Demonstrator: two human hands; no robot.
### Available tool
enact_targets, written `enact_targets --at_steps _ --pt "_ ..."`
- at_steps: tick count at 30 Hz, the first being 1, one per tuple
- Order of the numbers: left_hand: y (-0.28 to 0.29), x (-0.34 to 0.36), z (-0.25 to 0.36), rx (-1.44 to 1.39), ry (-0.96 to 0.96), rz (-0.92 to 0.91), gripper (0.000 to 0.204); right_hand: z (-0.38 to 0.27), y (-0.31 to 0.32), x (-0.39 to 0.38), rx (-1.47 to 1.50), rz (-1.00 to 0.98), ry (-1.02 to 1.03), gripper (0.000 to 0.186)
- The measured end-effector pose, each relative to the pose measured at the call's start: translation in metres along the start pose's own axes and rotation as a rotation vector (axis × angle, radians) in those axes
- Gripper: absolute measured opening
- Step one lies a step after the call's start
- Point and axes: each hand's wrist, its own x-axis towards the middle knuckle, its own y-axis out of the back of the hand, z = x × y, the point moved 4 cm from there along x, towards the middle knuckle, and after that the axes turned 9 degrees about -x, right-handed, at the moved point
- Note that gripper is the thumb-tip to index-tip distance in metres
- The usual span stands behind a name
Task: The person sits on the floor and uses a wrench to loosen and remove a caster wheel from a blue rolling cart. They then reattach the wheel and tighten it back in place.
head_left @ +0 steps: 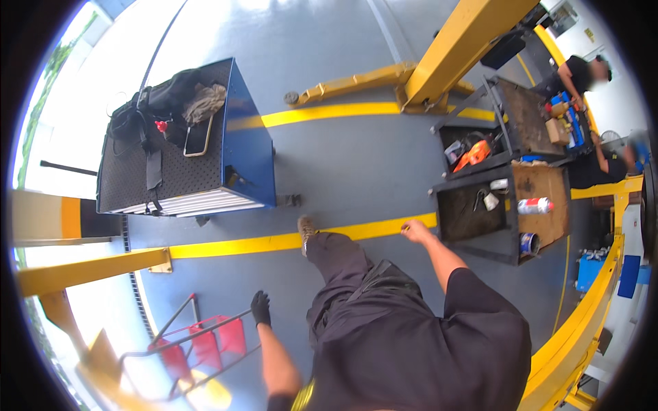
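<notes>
My left hand [260,309], in a black glove, hangs low beside a metal frame with red panels [221,340]. Its fingers look loosely extended and nothing shows in them. Bare and curled closed, my right hand [414,231] is out in front of me, left of a dark tool cart [473,241]. Whatever is in its fingers, if anything, is too small to make out. On the cart lie a white and red spray can [534,205] and an open round tin [529,244].
A blue tool cabinet [248,147] stands ahead left, with a phone [198,138], a rag [205,103] and a black bag [164,96] on top. Yellow lift posts [459,48] rise around. Two people work at a second cart [528,113], which bears boxes and tools.
</notes>
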Motion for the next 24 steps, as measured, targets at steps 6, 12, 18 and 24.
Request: enact_targets --at_steps 6,12,18,24 --pt "-0.006 0.072 0.083 0.851 -0.490 -0.311 0.038 -0.064 -0.065 0.023 0.026 -0.110 -0.213 0.038" --pt "-0.030 0.181 0.130 1.210 -0.493 -0.405 0.057 -0.184 -0.115 0.096 0.081 -0.039 -0.204 0.041" --pt "-0.069 0.322 0.090 1.489 -0.570 -0.626 0.075 -0.249 -0.201 0.202 0.223 0.101 -0.216 0.047" --pt "-0.157 0.473 0.021 1.498 -0.556 -0.671 0.086 -0.272 -0.327 0.306 0.253 0.178 -0.159 0.061"
